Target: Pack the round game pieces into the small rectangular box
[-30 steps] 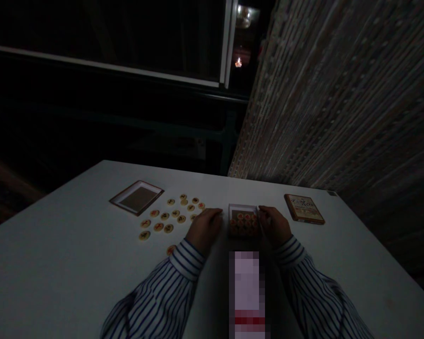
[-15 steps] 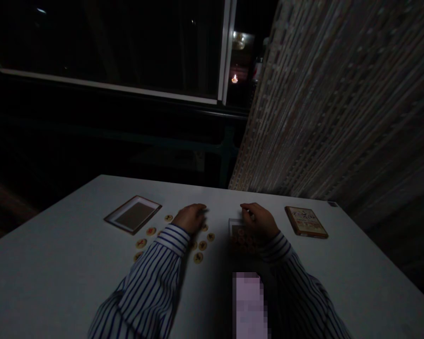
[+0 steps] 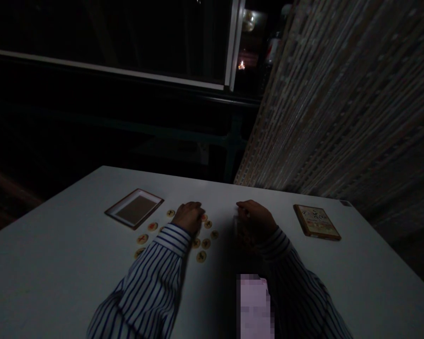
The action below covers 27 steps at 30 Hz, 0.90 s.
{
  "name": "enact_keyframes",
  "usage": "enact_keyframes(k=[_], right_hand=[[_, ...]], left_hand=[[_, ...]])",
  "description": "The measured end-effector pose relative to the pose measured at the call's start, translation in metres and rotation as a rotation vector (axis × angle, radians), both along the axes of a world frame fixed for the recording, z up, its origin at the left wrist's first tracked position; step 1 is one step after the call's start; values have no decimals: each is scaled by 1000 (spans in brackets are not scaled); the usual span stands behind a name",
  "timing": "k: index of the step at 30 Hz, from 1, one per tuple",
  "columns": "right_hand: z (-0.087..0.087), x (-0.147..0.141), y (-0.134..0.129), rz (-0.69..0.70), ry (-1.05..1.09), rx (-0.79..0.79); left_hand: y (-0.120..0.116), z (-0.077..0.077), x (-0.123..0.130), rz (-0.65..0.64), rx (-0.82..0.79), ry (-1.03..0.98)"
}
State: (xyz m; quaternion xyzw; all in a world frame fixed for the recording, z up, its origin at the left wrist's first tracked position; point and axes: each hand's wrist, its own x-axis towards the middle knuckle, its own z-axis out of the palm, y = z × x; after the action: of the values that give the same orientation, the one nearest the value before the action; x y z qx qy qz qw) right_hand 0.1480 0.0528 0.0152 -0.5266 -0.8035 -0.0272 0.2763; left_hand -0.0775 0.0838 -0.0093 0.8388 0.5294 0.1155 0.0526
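Observation:
My left hand (image 3: 188,218) is low over the white table, its fingers curled down at a round wooden xiangqi piece (image 3: 204,217) with a red mark. Several more pieces lie flat around that wrist, among them a dark-marked one (image 3: 201,256) and a red-marked one (image 3: 152,227). My right hand (image 3: 257,219) is closed, thumb against fingers, above a small clear box (image 3: 236,226) of pieces, mostly hidden under the hand and in shadow. What this hand holds, if anything, I cannot make out.
An open shallow tray or lid (image 3: 134,209) lies at the left on the white table (image 3: 67,235). A flat printed box (image 3: 317,221) lies at the right. Behind the table hang a string curtain (image 3: 304,117) and a dark window. A blurred pink patch (image 3: 255,306) shows at the front.
My left hand has drawn back slightly, and a red-marked piece now shows at its fingertips. My right hand has lowered over the clear box, hiding more of it. The view has shifted slightly.

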Motion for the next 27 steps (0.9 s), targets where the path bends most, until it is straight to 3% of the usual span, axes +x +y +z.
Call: enact_keyframes(k=[16,27], right_hand=[[6,0,-3,-11,-11,-36],[7,3,-3,-16,-4,-39]], left_hand=[[5,-11,-2,-9,16,68],[4,-10,-2,1,12,41]])
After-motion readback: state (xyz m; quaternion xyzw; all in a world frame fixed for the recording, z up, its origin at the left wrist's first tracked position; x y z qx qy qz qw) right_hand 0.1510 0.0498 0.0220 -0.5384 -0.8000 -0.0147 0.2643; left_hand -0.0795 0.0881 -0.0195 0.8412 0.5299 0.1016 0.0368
